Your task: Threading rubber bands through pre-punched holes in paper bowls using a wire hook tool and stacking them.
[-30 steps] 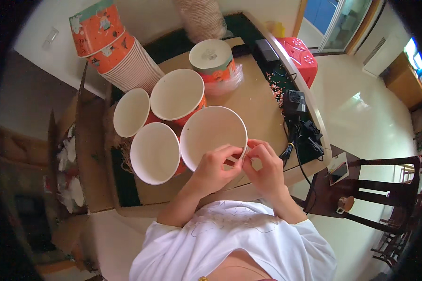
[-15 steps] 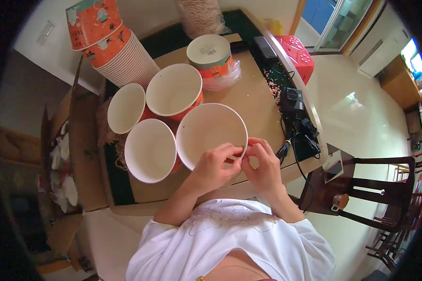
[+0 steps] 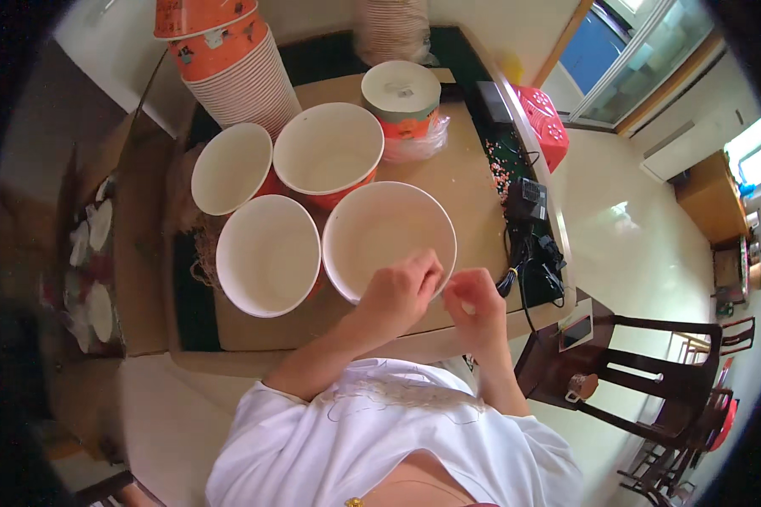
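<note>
A large white-lined paper bucket stands upright before me on the table, its mouth facing up. Over its near rim, my left hand is closed, fingers curled together, and hides part of the opening. Close by on the right, my right hand is closed too, thumb and fingers bent together just outside the rim. What either hand pinches, if anything, is too small or hidden to make out. Three more paper buckets stand open beside it: one at near left, one at far left and one behind.
A tall stack of orange buckets rises at the back left. An upside-down bucket sits on plastic wrap near a wrapped stack. Black adapters and cables line the right edge. An opened carton stands left, a dark chair right.
My hands, together at the bucket's rim before, have drawn apart, the left one rising over the mouth. The whole view has turned slightly.
</note>
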### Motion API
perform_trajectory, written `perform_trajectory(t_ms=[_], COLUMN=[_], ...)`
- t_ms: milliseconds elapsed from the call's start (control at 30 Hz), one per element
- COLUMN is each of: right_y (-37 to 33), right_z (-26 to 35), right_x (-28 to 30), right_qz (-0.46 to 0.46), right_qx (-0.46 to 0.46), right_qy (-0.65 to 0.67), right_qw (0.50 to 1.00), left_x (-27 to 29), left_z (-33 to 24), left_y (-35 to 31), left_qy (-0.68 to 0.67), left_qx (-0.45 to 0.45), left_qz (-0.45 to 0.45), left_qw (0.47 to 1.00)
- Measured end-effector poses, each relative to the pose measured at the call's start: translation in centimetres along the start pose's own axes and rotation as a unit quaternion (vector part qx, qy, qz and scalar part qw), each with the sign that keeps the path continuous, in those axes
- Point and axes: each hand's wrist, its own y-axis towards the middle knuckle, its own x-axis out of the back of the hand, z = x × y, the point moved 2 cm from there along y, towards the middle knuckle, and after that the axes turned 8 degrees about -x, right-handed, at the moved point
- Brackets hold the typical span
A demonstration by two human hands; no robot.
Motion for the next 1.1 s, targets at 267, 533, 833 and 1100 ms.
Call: perform_trajectory(t_ms=[267, 533, 833, 1100], right_y=[-2.4, 6.7, 6.7, 6.3], right_z=[6.5, 7.6, 6.6, 5.5], right_x=[-1.2, 1.4, 0.9, 1.1], right_qz=[0.172, 0.256, 0.282, 0.269], right_qx=[0.174, 0.18, 0.168, 0.133], right_qy=[-0.083, -0.331, -0.315, -0.206], right_qw=[0.966, 0.89, 0.891, 0.932], left_x=[0.3, 1.3, 2.4, 0.5], left_z=[2.0, 2.2, -0.6, 1.2], left_y=[0.6, 0.1, -2.7, 1.0], left_qy=[-0.39, -0.182, 0.019, 0.121], left_qx=[0.169, 0.076, -0.083, 0.095], left_qz=[-0.002, -0.023, -0.213, 0.071], left_qw=[0.905, 0.98, 0.973, 0.986])
